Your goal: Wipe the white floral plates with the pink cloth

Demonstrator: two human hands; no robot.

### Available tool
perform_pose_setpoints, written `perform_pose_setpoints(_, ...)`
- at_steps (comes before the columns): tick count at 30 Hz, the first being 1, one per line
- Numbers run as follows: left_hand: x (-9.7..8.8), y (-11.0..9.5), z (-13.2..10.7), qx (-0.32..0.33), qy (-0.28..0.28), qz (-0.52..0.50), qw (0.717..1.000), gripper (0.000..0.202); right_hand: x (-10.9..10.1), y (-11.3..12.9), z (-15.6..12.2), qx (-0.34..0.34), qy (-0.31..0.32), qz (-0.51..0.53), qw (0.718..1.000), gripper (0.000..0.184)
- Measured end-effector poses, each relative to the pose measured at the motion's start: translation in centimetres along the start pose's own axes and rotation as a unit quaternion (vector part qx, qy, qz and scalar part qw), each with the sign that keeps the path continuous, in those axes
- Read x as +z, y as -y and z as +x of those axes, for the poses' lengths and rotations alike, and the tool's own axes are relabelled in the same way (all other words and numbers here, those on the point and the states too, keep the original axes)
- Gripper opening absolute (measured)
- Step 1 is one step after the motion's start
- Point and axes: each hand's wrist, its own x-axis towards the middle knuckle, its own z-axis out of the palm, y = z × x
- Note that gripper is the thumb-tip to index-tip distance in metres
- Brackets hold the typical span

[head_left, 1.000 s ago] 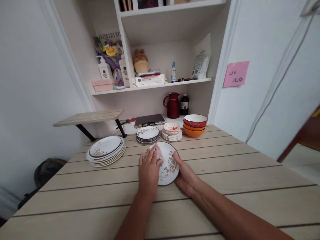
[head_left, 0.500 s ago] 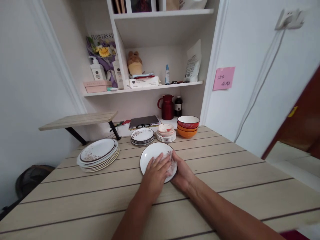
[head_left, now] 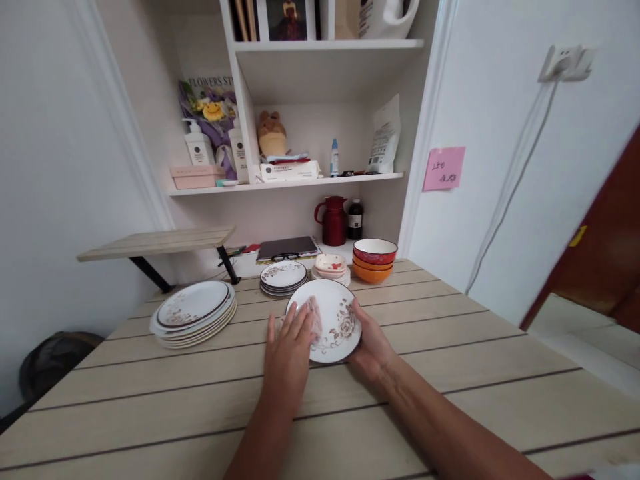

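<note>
A white plate with a brown flower pattern is tilted up a little off the wooden table. My right hand grips its right rim from below. My left hand lies on the plate's left side, fingers flat, pressing a small pale cloth against the plate's face.
A stack of large plates lies at the left. Behind are a stack of smaller plates, small dishes and stacked red and orange bowls. A red jug and a dark bottle stand by the shelves.
My left hand with the cloth has slid from the plate's right part back to its left, uncovering the flower pattern. The plate is tipped up more. The camera has shifted slightly.
</note>
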Motion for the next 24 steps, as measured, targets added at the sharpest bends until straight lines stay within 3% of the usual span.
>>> perform_pose_setpoints(3,0.1,0.5,0.0,-0.042,-0.013,0.030,0.999,0.043,0.2,-1.3,-0.3,0.022,0.013,-0.015,1.000,0.054)
perform_pose_setpoints(6,0.4,1.0,0.0,-0.044,-0.005,0.041,0.998,0.043,0.3,-2.3,-0.5,0.043,0.017,-0.027,0.999,0.051)
perform_pose_setpoints(15,0.7,0.6,0.3,0.008,0.021,0.011,1.000,0.045,0.3,-2.4,-0.5,0.030,0.005,-0.009,0.999,0.049)
perform_pose_setpoints(24,0.7,-0.9,0.0,0.075,0.077,-0.070,0.992,0.045,0.2,-0.8,-0.2,0.018,-0.031,0.018,0.999,0.047)
